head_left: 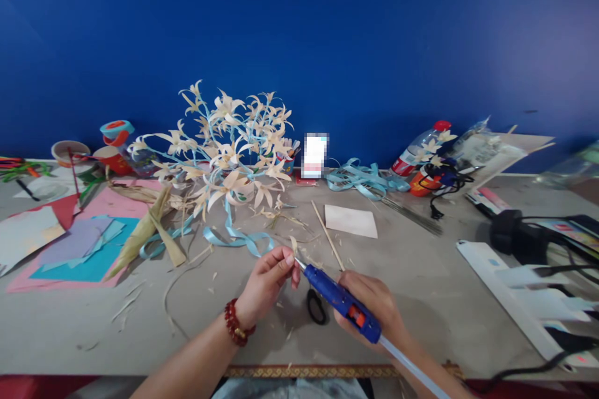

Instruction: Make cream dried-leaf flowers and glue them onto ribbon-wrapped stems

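My right hand (372, 299) is wrapped round a blue hot glue gun (334, 296). A long clear glue stick (407, 365) trails from its rear. The gun's metal nozzle points left and meets the fingertips of my left hand (274, 268), which are closed in a pinch. A small pale corn-husk petal (294, 243) stands up from that pinch; its lower end is hidden by the fingers. Under the gun lies a black scissors handle (317, 307), the rest of it covered. Beyond my hands stands a bunch of cream husk flowers (229, 190) on blue-wrapped stems.
Blue ribbon (238, 240) curls before the flowers, with more ribbon (360, 177) behind. A thin stick (327, 234) and white card (350, 221) lie ahead. Coloured paper (84, 249) and dried husks (140, 234) are left; a power strip (505, 305) and a tilted bottle (418, 149) are right.
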The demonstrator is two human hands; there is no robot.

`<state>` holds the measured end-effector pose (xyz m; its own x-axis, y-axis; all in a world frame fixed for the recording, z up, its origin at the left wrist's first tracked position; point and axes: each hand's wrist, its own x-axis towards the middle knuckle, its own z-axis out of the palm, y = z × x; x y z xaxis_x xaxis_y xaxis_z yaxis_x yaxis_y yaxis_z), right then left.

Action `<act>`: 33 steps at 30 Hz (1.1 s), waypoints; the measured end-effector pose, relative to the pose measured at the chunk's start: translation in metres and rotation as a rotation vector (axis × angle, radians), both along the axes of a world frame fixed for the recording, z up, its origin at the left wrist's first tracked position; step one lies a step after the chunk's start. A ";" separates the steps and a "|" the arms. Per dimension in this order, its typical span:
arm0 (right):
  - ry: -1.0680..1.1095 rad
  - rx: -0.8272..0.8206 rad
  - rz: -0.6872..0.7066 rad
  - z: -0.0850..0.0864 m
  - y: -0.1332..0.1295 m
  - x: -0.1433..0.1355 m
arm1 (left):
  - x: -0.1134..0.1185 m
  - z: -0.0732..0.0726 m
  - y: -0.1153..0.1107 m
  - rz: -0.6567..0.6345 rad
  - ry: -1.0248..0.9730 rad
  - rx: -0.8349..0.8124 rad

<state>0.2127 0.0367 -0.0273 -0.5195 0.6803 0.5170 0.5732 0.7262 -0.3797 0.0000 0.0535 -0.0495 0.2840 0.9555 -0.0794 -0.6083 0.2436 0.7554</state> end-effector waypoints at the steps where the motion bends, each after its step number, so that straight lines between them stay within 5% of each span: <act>1: 0.002 -0.014 -0.001 0.001 0.000 0.000 | 0.000 0.000 0.000 0.002 -0.001 0.000; 12: -0.044 -0.023 -0.081 -0.001 0.005 0.008 | -0.001 0.000 0.002 -0.032 -0.004 0.005; 18: -0.214 -0.035 -0.298 0.003 0.025 0.031 | -0.001 -0.002 0.001 -0.002 -0.015 -0.021; 23: -0.548 -0.126 -0.542 -0.004 0.055 0.058 | -0.001 -0.005 0.004 0.155 -0.072 -0.099; 30: -0.579 -0.246 -0.326 -0.011 0.081 0.091 | 0.006 -0.006 -0.004 0.190 0.097 -0.010; 33: -0.523 -0.260 -0.222 0.004 0.091 0.099 | 0.001 0.001 -0.003 0.359 0.095 0.036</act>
<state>0.3118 0.1275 -0.0233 -0.4910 0.8704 0.0350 0.8576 0.4900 -0.1564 0.0012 0.0504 -0.0483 -0.0764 0.9956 -0.0538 -0.5772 -0.0002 0.8166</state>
